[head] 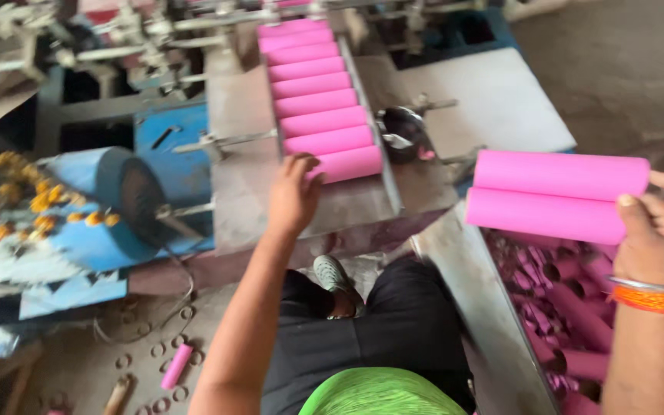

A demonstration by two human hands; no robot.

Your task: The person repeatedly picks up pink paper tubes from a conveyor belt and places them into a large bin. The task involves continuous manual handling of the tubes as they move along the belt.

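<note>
My left hand [293, 192] reaches forward and rests its fingers on the nearest pink tube [346, 164] at the bottom of a row of pink tubes [313, 84] lying side by side on a sloped metal chute [244, 184]. My right hand [659, 227], with an orange and a silver bangle at the wrist, grips the ends of two pink tubes [555, 192] held one above the other over a bin of pink tubes [578, 307].
A blue machine [128, 196] with a dark round wheel and yellow flowers stands at left. A small metal bowl [403, 132] sits beside the chute. One loose pink tube [177, 366] and cut rings lie on the dirt floor. My black-trousered legs and a shoe are below.
</note>
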